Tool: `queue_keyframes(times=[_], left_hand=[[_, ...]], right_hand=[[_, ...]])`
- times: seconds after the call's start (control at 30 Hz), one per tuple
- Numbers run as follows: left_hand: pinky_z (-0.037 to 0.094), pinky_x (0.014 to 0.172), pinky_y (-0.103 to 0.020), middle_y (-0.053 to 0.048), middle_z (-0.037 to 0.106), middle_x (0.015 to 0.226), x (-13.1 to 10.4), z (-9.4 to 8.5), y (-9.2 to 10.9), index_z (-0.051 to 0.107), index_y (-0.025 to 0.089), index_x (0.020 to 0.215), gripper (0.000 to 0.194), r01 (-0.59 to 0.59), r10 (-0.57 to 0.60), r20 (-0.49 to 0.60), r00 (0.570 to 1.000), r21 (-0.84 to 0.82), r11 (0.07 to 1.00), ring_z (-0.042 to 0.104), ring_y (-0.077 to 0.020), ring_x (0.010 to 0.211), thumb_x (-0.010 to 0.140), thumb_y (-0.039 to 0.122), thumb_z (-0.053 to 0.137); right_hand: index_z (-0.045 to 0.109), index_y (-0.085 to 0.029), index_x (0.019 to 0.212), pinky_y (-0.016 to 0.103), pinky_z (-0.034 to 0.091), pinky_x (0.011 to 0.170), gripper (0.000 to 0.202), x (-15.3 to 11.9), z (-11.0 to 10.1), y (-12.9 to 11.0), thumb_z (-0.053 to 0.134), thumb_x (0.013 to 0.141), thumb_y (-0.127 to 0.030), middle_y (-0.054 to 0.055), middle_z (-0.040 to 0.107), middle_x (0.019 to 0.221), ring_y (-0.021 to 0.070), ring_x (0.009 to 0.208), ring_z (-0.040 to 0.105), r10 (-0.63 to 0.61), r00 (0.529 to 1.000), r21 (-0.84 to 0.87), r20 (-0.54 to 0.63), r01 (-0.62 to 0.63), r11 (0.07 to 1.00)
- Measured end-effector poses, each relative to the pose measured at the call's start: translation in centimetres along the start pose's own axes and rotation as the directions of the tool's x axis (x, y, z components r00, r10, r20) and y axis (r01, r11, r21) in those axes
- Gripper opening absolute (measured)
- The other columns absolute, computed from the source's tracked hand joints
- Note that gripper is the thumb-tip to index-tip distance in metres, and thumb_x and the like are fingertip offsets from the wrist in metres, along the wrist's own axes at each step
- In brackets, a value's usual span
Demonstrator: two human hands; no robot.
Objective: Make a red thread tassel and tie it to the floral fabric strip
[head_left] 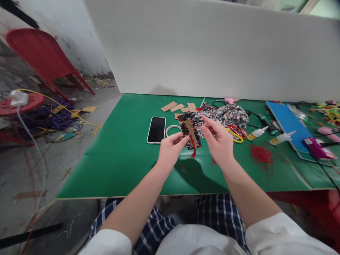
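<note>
A small dark patterned cloth piece (pixel 197 140) with brown cardboard (pixel 189 126) on it is held above the green table between the thumb and fingers of my left hand (pixel 171 148). A red thread tassel (pixel 193 151) hangs along its lower part. My right hand (pixel 219 141) is just to the right of the cloth, thumb and forefinger close together; whether something thin is between them is too small to tell. Behind the hands lies a heap of floral fabric (pixel 233 115).
On the green table (pixel 111 170) lie a phone (pixel 156 130), a white ring (pixel 170 131), cardboard strips (pixel 169 106), scissors (pixel 236 135), two glue bottles (pixel 257 133), red thread bits (pixel 261 154), a blue board (pixel 288 122) and a purple device (pixel 318 148). A white panel (pixel 212 49) stands behind.
</note>
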State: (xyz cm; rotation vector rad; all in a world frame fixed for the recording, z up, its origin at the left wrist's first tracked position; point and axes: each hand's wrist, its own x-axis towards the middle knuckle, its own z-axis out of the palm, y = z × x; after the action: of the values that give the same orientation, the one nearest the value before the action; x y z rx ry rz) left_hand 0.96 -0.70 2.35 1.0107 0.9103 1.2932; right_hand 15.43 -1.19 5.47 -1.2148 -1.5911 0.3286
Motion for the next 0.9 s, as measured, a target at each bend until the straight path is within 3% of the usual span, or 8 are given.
queue_keyframes(times=[0.07,0.13,0.2,0.27,0.37,0.6,0.77,0.9], left_hand=[[0.052,0.077,-0.031,-0.005,0.071,0.088,-0.2,0.0,0.2,0.071,0.014,0.090,0.030,0.059,-0.060,0.030,0.998,0.037,0.998,0.064,-0.0161,0.078,0.064,0.029,0.072],[0.051,0.076,-0.031,-0.004,0.070,0.084,-0.4,0.0,0.3,0.069,0.014,0.097,0.037,0.097,-0.102,0.061,0.993,0.075,0.992,0.063,-0.0153,0.076,0.063,0.028,0.073],[0.051,0.074,-0.029,-0.001,0.068,0.076,-0.5,-0.1,0.2,0.065,0.015,0.109,0.046,0.104,-0.113,0.095,0.989,0.095,0.990,0.061,-0.0127,0.071,0.065,0.028,0.071],[0.050,0.071,-0.026,0.001,0.065,0.072,-0.7,-0.1,0.1,0.059,0.018,0.118,0.053,0.087,-0.101,0.134,0.986,0.105,0.991,0.059,-0.0106,0.068,0.066,0.026,0.070],[0.049,0.067,-0.022,0.001,0.060,0.072,-0.7,-0.2,0.0,0.058,0.020,0.118,0.053,0.033,-0.053,0.135,0.989,0.146,0.989,0.057,-0.0095,0.068,0.066,0.023,0.069],[0.047,0.064,-0.020,0.004,0.054,0.066,-0.3,-0.6,-0.7,0.055,0.019,0.116,0.047,-0.050,0.035,0.081,0.996,0.182,0.982,0.052,-0.0074,0.061,0.070,0.024,0.066],[0.048,0.058,-0.020,0.002,0.059,0.066,-0.3,-0.6,0.1,0.053,0.020,0.118,0.040,0.121,-0.134,0.145,0.980,0.097,0.988,0.056,-0.0090,0.058,0.082,0.037,0.052],[0.049,0.060,-0.022,0.001,0.064,0.072,-0.4,-0.5,-0.3,0.044,0.020,0.125,0.051,0.249,-0.258,0.249,0.934,0.069,0.966,0.061,-0.0109,0.061,0.079,0.035,0.058]], right_hand=[[0.065,-0.021,0.099,0.024,0.038,0.051,0.028,0.1,-0.3,0.7,0.056,0.080,-0.039,-0.001,0.058,0.069,0.0088,0.054,0.045,0.196,0.974,0.134,0.113,-0.210,0.968],[0.062,-0.018,0.072,0.022,0.028,0.043,0.025,-0.1,-0.2,1.2,0.060,0.076,-0.043,-0.005,0.045,0.054,0.0063,0.046,0.035,0.314,0.928,0.214,0.199,-0.354,0.910],[0.048,-0.017,0.056,0.021,0.020,0.040,0.035,-0.5,0.0,1.4,0.063,0.073,-0.045,-0.007,0.034,0.048,0.0049,0.043,0.028,0.375,0.896,0.260,0.235,-0.430,0.864],[0.042,-0.018,0.053,0.022,0.016,0.040,0.040,-0.9,0.3,1.5,0.063,0.073,-0.046,-0.008,0.029,0.046,0.0044,0.042,0.025,0.416,0.872,0.304,0.256,-0.482,0.822],[0.041,-0.018,0.055,0.022,0.015,0.041,0.040,-1.5,0.7,1.4,0.063,0.072,-0.046,-0.008,0.028,0.047,0.0045,0.043,0.025,0.435,0.856,0.335,0.278,-0.511,0.792],[0.037,-0.018,0.051,0.023,0.017,0.041,0.042,-1.9,1.6,0.9,0.062,0.074,-0.042,-0.008,0.029,0.047,0.0043,0.043,0.026,0.388,0.866,0.302,0.315,-0.479,0.824],[0.048,-0.018,0.059,0.021,0.016,0.038,0.033,-1.9,1.9,1.4,0.064,0.071,-0.044,-0.008,0.030,0.049,0.0041,0.042,0.023,0.518,0.796,0.401,0.313,-0.605,0.688],[0.048,-0.018,0.060,0.021,0.016,0.038,0.032,-2.1,2.1,2.1,0.066,0.069,-0.044,-0.008,0.031,0.050,0.0041,0.042,0.022,0.540,0.792,0.442,0.284,-0.608,0.660]])
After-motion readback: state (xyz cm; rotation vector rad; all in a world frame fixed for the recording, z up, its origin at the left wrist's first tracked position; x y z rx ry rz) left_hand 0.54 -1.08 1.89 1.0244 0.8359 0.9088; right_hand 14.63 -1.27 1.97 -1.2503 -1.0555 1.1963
